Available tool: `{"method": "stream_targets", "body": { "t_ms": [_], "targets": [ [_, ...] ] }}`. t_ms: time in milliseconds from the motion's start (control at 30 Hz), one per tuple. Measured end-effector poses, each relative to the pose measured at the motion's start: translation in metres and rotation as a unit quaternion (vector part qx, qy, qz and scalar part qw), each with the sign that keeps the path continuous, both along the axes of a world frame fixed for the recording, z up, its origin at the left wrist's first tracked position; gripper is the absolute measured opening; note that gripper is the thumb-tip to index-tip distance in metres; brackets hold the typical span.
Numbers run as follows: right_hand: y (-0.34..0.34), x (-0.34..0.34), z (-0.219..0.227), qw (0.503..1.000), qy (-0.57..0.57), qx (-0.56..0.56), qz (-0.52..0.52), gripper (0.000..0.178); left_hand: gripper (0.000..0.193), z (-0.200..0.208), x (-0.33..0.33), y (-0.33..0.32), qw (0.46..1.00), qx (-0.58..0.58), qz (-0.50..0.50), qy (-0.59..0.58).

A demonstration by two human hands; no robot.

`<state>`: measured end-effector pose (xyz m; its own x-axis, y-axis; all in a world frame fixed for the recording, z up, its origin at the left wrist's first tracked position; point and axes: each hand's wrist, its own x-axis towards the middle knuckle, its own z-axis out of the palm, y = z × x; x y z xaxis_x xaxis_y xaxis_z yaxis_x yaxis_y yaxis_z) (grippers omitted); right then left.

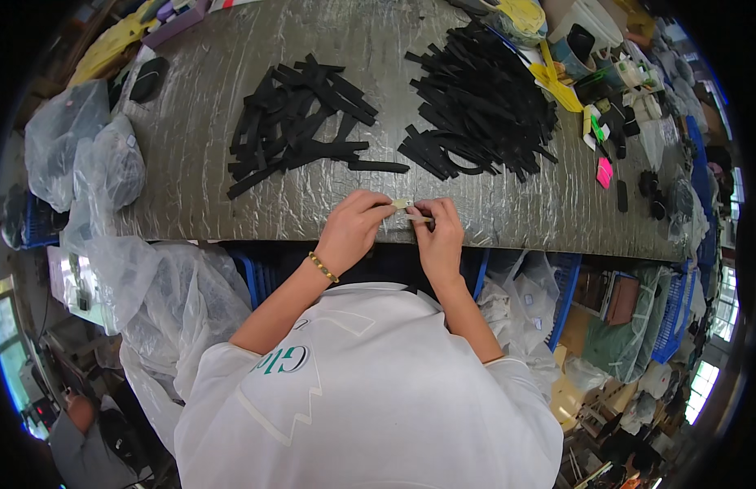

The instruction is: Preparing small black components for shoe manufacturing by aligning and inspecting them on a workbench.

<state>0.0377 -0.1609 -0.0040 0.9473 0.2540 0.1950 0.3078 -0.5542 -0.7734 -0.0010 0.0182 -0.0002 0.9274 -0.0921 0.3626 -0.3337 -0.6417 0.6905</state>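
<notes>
Close to the table's near edge, my left hand (353, 226) pinches a small pale yellowish piece (401, 204) between thumb and fingertips. My right hand (439, 239) is closed just beside it, fingertips almost meeting the left ones. A thin whitish stick-like thing (419, 218) lies in the right fingers; its kind is too small to make out. Beyond my hands lies a loose pile of black fabric strips (301, 122). One black strip (378, 166) sticks out from that pile toward the right. Farther right is a larger, denser heap of black strips (488, 102).
Plastic film covers the table (182, 183). Clear plastic bags (93, 151) hang over its left edge. At the right stand containers with tools (598, 69), near yellow-handled scissors (557, 81) and a pink tag (604, 172). Blue crates (564, 293) sit below the table edge.
</notes>
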Motion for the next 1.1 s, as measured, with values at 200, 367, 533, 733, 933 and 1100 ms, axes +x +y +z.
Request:
{"method": "stream_targets", "body": {
  "t_ms": [200, 367, 533, 733, 933, 1100],
  "targets": [
    [-0.005, 0.007, 0.015, 0.999, 0.011, 0.029, 0.019, 0.011, 0.03, 0.001, 0.001, -0.002, 1.0, 0.018, -0.001, -0.004],
    [-0.02, 0.03, 0.021, 0.994, -0.094, 0.055, 0.022, 0.03, 0.032, 0.004, 0.001, -0.005, 1.0, 0.024, 0.003, -0.003],
    [-0.02, 0.025, 0.017, 0.975, 0.17, 0.134, 0.042, 0.025, 0.034, -0.002, 0.002, -0.006, 0.998, 0.061, 0.001, -0.026],
    [-0.016, 0.023, 0.014, 0.978, 0.162, 0.12, 0.062, 0.017, 0.035, -0.003, 0.002, -0.007, 0.997, 0.078, 0.003, -0.03],
    [-0.014, 0.022, 0.015, 0.983, 0.134, 0.113, 0.053, 0.017, 0.033, 0.001, 0.001, -0.008, 0.997, 0.072, 0.003, -0.012],
    [-0.012, 0.021, 0.015, 0.986, 0.115, 0.116, 0.042, 0.017, 0.032, 0.0, 0.001, -0.008, 0.998, 0.069, 0.004, -0.011]
  ]
}}
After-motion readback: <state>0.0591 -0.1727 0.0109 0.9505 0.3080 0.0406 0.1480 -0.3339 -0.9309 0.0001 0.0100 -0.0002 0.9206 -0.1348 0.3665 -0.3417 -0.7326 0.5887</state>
